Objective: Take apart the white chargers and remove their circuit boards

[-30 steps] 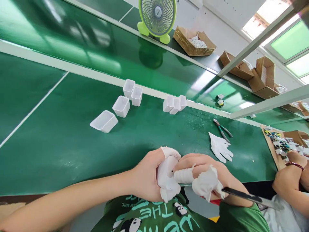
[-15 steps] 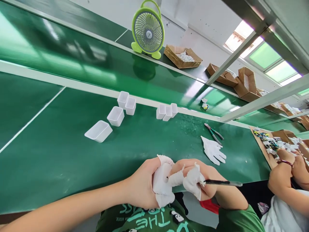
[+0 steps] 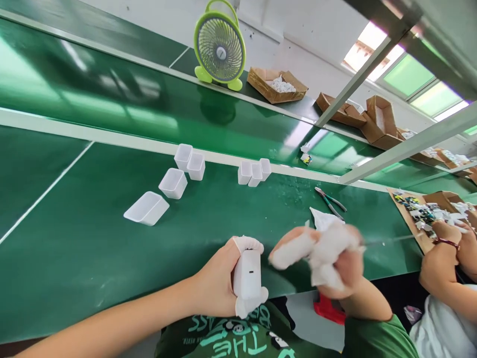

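Observation:
My left hand point(image 3: 219, 281), with white finger covers, is closed around a white plastic housing point(image 3: 250, 278) that has a small dark slot in its face. To the right of it, my right hand point(image 3: 324, 258) is raised over the table and smeared by motion. White covers wrap its fingers too. From its far side a slim rod-like tool point(image 3: 387, 240) sticks out to the right as a faint streak; its tip is too blurred to make out. Partly behind the right hand lies a white glove point(image 3: 321, 217), with green-handled pliers point(image 3: 331, 203) just beyond it.
Open white plastic cases point(image 3: 147, 209) stand at the left, and a group of three white cases point(image 3: 255, 174) sits near the ledge. A green fan point(image 3: 220, 49) and a cardboard box point(image 3: 276, 89) are on the shelf. At right, a co-worker's hands point(image 3: 447, 238) reach among small parts.
My right hand has pulled away from the housing, moving right and up with the slim tool, and now covers part of the glove. The housing's slotted face shows in my left hand.

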`<control>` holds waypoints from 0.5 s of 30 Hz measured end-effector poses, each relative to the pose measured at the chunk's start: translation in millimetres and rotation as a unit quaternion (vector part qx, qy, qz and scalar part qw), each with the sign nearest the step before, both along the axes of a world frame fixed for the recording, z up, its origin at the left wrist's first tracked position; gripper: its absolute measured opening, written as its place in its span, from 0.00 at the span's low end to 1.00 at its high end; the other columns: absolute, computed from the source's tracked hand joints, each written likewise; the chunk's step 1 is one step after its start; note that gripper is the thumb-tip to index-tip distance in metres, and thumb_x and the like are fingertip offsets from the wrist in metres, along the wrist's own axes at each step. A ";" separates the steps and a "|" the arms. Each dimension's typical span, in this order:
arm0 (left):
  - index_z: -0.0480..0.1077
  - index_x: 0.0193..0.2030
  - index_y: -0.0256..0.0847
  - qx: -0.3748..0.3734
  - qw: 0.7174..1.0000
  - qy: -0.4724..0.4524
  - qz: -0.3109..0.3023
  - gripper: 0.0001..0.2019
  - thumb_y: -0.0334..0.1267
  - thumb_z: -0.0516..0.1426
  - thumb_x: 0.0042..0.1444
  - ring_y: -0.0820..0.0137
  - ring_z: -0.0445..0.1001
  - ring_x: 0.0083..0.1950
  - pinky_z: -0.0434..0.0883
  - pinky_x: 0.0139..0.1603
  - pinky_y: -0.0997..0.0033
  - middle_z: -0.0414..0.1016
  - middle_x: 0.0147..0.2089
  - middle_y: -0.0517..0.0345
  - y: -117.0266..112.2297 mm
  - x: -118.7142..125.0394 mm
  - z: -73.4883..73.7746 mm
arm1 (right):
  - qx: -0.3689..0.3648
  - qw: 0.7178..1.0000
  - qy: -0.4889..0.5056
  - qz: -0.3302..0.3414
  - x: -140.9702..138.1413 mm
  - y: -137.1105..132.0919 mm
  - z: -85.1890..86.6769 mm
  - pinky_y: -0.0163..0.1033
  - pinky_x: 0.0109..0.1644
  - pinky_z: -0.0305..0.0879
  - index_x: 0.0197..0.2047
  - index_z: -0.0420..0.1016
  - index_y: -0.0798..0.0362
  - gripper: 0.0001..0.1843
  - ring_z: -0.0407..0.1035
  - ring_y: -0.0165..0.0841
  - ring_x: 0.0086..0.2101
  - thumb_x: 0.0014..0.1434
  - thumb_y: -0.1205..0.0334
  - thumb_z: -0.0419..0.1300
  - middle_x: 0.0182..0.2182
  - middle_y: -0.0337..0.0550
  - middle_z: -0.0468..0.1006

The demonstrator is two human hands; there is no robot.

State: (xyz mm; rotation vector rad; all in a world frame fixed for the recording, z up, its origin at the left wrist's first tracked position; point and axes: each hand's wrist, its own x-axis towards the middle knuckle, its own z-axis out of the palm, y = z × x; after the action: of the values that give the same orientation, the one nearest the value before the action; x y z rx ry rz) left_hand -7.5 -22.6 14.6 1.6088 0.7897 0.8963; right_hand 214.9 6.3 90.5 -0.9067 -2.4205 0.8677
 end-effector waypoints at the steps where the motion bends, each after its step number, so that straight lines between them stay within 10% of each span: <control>1: 0.63 0.51 0.43 0.017 1.000 0.000 0.009 0.24 0.41 0.66 0.49 0.68 0.71 0.36 0.73 0.37 0.66 0.71 0.41 0.56 0.1 -1.6 -0.4 | 0.014 0.999 0.004 -0.049 4.9 4.5 -2.5 0.48 0.40 0.77 0.41 0.68 0.45 0.15 0.77 0.40 0.36 0.73 0.50 0.45 0.35 0.46 0.80; 4: 0.62 0.53 0.45 0.085 0.996 -0.029 0.028 0.26 0.39 0.67 0.50 0.66 0.72 0.38 0.73 0.38 0.65 0.70 0.41 0.56 2.7 -4.2 -2.0 | 0.099 0.987 -0.031 -0.124 19.3 26.7 -27.2 0.52 0.46 0.74 0.42 0.70 0.46 0.11 0.75 0.42 0.38 0.72 0.62 0.47 0.35 0.46 0.79; 9: 0.61 0.52 0.45 0.144 0.988 -0.045 0.041 0.26 0.39 0.68 0.50 0.63 0.72 0.42 0.73 0.45 0.58 0.71 0.41 0.56 9.7 -5.4 -6.3 | 0.179 0.960 -0.211 -0.047 29.9 52.6 -79.1 0.47 0.41 0.72 0.40 0.71 0.52 0.18 0.68 0.42 0.36 0.59 0.80 0.46 0.34 0.48 0.73; 15: 0.64 0.53 0.46 0.169 0.982 -0.043 0.074 0.27 0.40 0.69 0.48 0.60 0.72 0.46 0.75 0.47 0.56 0.71 0.43 0.54 12.5 -7.2 -7.9 | 0.198 0.934 -0.296 0.001 22.7 47.9 -76.9 0.50 0.49 0.73 0.47 0.72 0.56 0.23 0.70 0.45 0.44 0.58 0.85 0.45 0.38 0.52 0.74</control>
State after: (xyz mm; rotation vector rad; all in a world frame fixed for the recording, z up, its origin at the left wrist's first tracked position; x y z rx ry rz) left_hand -14.7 -10.1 6.7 1.8067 0.7311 1.2525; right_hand 237.6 54.2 13.6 -1.1146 -2.9380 0.0732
